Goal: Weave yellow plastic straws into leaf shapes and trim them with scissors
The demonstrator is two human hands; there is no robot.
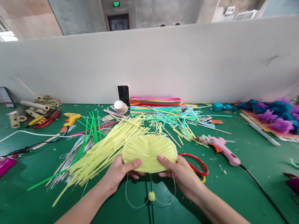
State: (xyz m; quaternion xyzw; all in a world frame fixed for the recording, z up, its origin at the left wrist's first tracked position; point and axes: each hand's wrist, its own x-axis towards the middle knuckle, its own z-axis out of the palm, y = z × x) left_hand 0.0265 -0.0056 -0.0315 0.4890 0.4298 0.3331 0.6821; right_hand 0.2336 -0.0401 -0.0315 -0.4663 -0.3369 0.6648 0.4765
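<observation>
Between my two hands is a yellow-green oval piece (150,150) of fuzzy chenille stems laid side by side, with a crease down its middle. My left hand (118,173) grips its left end, thumb on the front face and fingers behind. The right end is pinched the same way by my right hand (182,174). Below the piece runs a thin dark stem (151,184), with a small yellow-green ball (151,196) on it. A pale wire or thread (134,206) loops from each side towards the ball. Loose yellow chenille stems (107,144) lie just behind my hands.
Scissors with red handles (204,168) lie beside my right hand. A pink glue gun (221,147) with its cord is farther right; a yellow glue gun (71,118) is left. A paper cup (120,107) and phone (124,94) stand near the white partition (144,59). Purple-blue flowers (282,115) lie right.
</observation>
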